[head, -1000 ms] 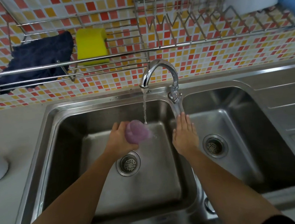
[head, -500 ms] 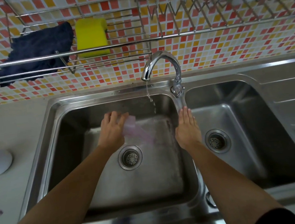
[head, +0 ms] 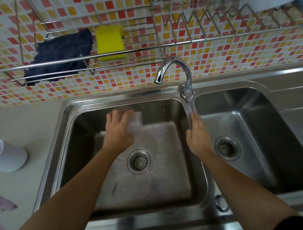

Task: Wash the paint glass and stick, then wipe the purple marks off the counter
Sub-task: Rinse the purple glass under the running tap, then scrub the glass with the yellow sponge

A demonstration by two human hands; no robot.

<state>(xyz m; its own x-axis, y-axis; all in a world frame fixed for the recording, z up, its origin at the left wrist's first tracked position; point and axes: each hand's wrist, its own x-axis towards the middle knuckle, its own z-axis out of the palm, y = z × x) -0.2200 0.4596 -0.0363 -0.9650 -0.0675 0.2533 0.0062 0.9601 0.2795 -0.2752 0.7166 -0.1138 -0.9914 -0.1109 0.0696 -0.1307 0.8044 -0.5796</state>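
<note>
Text overall: I can read none from my head view.
Text on paint glass [head: 137,118]: blurred, nothing legible to me.
Brand on faucet [head: 174,59]: none I can make out.

The glass [head: 136,119] in the left hand [head: 118,134] looks smooth, translucent. Beneath its fingers the sink [head: 153,188] is brushed metal.

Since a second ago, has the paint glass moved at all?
Yes. The glass has moved left: it was directly under the tap, and now sits left of it, gripped by the left hand.
</note>
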